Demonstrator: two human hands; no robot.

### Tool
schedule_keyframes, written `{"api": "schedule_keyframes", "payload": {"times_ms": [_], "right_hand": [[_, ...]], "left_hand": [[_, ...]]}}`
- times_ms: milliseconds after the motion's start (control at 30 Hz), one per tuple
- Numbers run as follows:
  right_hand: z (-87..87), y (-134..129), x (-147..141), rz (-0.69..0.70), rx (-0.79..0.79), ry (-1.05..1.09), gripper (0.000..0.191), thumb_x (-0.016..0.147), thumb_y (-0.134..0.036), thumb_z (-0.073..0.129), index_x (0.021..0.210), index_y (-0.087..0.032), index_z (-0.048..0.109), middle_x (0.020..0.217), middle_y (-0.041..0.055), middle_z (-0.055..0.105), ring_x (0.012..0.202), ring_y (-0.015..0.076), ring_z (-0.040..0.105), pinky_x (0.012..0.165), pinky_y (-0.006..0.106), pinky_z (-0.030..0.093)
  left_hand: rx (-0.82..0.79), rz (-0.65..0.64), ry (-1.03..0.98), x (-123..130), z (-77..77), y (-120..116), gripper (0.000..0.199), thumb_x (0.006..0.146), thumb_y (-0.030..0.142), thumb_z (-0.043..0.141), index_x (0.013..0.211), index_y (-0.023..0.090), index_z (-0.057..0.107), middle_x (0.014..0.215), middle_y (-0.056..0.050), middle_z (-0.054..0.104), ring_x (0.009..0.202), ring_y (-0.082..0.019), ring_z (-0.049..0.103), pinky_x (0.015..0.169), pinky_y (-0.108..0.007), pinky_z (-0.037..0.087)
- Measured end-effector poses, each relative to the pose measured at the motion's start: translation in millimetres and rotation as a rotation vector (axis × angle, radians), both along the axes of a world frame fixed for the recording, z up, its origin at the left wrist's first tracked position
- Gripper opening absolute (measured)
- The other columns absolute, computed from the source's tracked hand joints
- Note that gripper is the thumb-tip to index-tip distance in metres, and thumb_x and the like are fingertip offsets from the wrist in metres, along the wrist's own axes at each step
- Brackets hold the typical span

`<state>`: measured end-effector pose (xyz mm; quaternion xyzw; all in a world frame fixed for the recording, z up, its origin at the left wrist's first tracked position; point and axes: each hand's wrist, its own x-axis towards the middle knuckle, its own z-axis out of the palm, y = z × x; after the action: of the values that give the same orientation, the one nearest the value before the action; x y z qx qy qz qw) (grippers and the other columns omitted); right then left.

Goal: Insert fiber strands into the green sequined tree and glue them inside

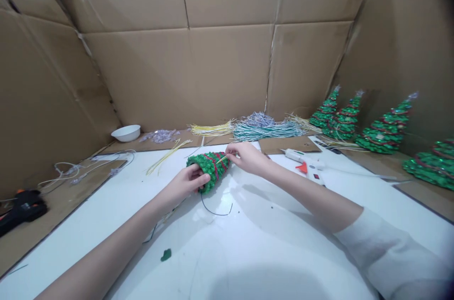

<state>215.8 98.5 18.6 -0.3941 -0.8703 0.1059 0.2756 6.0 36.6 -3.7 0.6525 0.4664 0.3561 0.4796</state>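
Observation:
A small green Christmas tree ornament (210, 170) with red trim lies on its side over the white table, its wide hollow base toward the left. My left hand (187, 181) grips that base, with some fingers inside the opening and the thumb on the rim. Above the tree's narrower end, my right hand (244, 156) pinches a thin yellow wire (222, 159) that lies across the tree's side. The tip is partly hidden behind my right fingers. From the base a dark thin wire (216, 214) curves down onto the table.
Bundles of yellow wires (213, 129) and green wires (269, 131) lie along the back. A white bowl (126, 133) stands back left. Several decorated trees (385, 132) stand at right, near a white glue gun (303, 160). A black tool (23, 210) lies at left. Cardboard walls (230, 68) enclose the table.

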Motion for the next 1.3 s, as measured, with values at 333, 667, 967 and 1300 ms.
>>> {"api": "schedule_keyframes", "payload": {"times_ms": [333,667,967,1300], "right_hand": [[-5.0,-8.2,-4.9,0.045,0.03,0.061,0.014,0.083,-0.015,0.047,0.077,-0.017,0.059,0.077,0.0035,0.064,0.074,0.0139,0.054,0.067,0.024,0.036],[-13.8,-11.8,-10.5,0.049,0.085,0.088,0.016,0.086,-0.017,0.047,0.076,-0.017,0.058,0.075,0.0028,0.062,0.075,0.0146,0.049,0.07,0.026,0.034],[-16.0,-14.3,-11.5,0.026,0.069,0.089,0.018,0.087,-0.017,0.047,0.074,-0.017,0.059,0.074,0.0029,0.063,0.075,0.0152,0.048,0.07,0.026,0.033],[-8.1,-19.0,-10.5,0.031,0.058,0.023,0.019,0.085,-0.017,0.047,0.071,-0.017,0.061,0.07,0.0034,0.062,0.072,0.0149,0.049,0.064,0.025,0.032]], "left_hand": [[-0.082,0.024,0.039,1.5,9.8,-3.2,0.033,0.069,0.042,0.067,0.081,0.013,0.054,0.072,0.001,0.051,0.065,-0.012,0.044,0.058,-0.024,0.036],[-0.076,-0.043,0.02,-9.0,-4.2,5.6,0.045,0.072,0.044,0.065,0.104,0.014,0.057,0.08,-0.001,0.055,0.072,-0.015,0.046,0.06,-0.025,0.036],[-0.095,0.004,0.044,1.3,2.7,-0.3,0.041,0.067,0.045,0.068,0.089,0.013,0.056,0.065,0.004,0.048,0.051,-0.008,0.034,0.047,-0.022,0.025],[-0.194,-0.118,0.04,-13.1,1.7,0.2,0.032,0.072,0.042,0.065,0.082,0.015,0.053,0.053,0.008,0.037,0.046,-0.006,0.027,0.042,-0.02,0.018]]}}
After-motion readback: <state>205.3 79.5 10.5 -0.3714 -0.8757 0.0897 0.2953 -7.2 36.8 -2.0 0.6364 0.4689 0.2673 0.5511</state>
